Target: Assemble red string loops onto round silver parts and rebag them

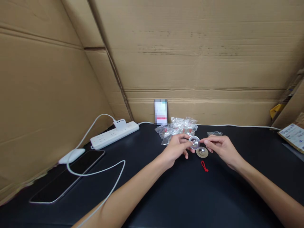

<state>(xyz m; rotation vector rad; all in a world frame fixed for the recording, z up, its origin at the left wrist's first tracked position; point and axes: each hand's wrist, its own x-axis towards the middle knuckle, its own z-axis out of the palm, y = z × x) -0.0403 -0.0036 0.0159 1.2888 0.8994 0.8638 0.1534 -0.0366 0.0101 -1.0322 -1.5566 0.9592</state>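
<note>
My left hand (178, 146) is closed on a small round metal cymbal (196, 139), thumb on its face and fingers behind the rim. The shiny dished side with a centre hole faces me. At the cymbal's right edge is my right hand (219, 147), thumb and forefinger close together; what they hold, if anything, is too small to make out. A second metal cymbal (202, 152) lies on the black table just below the held one. Nearer to me lies a knotted red cord loop (204, 166).
Several clear plastic bags (177, 128) with red loops lie behind my left hand, before a propped-up phone (161, 112). Another clear bag (214, 133) lies behind my right hand. At left are a power strip (114, 136), a white cable (106, 171) crossing my forearm, and a dark tablet (68, 177).
</note>
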